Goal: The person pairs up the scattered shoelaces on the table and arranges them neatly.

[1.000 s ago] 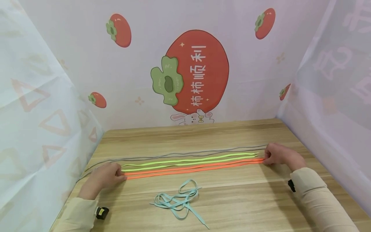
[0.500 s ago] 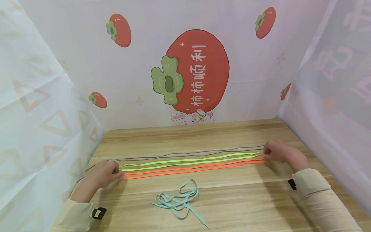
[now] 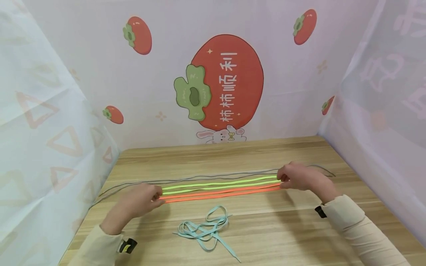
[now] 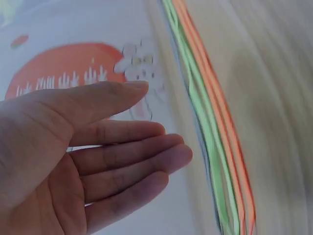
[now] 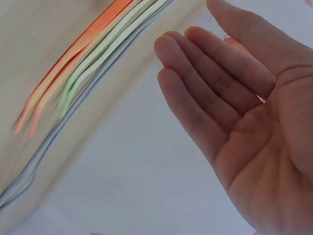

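A flat orange shoelace (image 5: pixel 95 29) lies doubled in two near-straight strands across the table. Alongside it runs a doubled neon green lace (image 4: pixel 212 161), and behind both a thin grey lace (image 5: pixel 53 128). Over the left part of the laces is my left hand (image 3: pixel 138 201), its fingers loosely bent and apart from them in the left wrist view. My right hand (image 3: pixel 301 177) is over their right part, also holding nothing, with relaxed fingers in the right wrist view. Both hands cover lace ends in the head view. Nearer the front, a pale blue lace (image 3: pixel 227 247) lies in a loose tangle.
The wooden table (image 3: pixel 266 236) meets a white cloth wall (image 3: pixel 156 74) with persimmon prints at the back. More cloth hangs along the left (image 3: pixel 50 177) and right sides (image 3: pixel 376 147).
Both hands have left the ends of the orange lace and moved inward, the left to the right and the right to the left. The right end of the grey lace has come into view.
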Available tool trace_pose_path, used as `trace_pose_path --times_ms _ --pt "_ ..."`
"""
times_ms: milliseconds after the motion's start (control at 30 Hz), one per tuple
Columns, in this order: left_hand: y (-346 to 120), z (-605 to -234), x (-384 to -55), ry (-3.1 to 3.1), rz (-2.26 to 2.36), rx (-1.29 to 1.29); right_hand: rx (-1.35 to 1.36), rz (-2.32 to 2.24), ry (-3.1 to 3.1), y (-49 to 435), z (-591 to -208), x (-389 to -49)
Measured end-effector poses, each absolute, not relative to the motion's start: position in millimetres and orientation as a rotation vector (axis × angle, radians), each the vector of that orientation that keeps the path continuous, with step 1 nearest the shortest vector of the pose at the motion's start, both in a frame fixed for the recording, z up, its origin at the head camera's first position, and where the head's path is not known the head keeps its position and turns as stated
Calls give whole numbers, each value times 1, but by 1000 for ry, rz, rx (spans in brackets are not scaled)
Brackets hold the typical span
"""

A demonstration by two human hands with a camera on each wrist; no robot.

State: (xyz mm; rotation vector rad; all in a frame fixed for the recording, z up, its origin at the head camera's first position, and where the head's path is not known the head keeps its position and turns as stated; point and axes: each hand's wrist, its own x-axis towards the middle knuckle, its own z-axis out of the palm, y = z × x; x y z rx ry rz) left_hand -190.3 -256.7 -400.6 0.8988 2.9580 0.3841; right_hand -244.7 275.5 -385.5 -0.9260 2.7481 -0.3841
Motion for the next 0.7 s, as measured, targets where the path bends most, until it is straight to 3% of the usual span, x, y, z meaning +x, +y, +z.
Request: trace_pose_path --times_ms 367,700 --pt "-191 -410 -188 2763 444 1193 -1171 -372 2634 213 -391 -232" --pt "-138 -421 -176 2577 474 1290 -1312 -280 2543 163 -400 -210"
